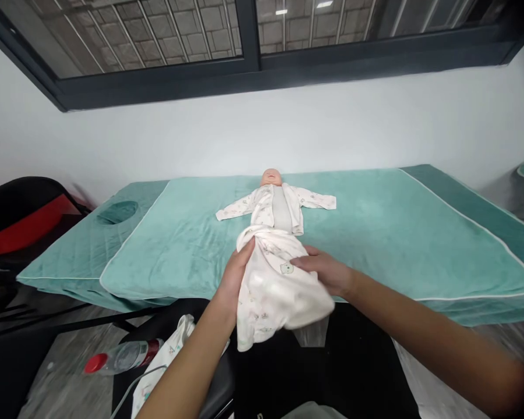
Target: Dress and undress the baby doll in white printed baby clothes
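Observation:
A baby doll (pixel 271 177) lies on its back on the bed, its head toward the wall. It wears a white printed jacket (pixel 264 205), open at the front over a grey chest, with both sleeves spread out. Below the jacket I hold white printed baby pants (pixel 273 288), their legs hanging toward me and partly blurred. My left hand (pixel 236 270) grips the waist end from the left, thumb on top. On the right side, my right hand (pixel 325 269) has its fingers closed on the cloth. The doll's lower body is hidden behind the pants.
The doll rests on a bed (pixel 397 233) with a teal cover and a face hole at the left. A clear bottle (pixel 128 356) with a red cap lies at lower left, beside another white printed cloth (pixel 151 384). A black-and-red chair (pixel 30 218) stands at left.

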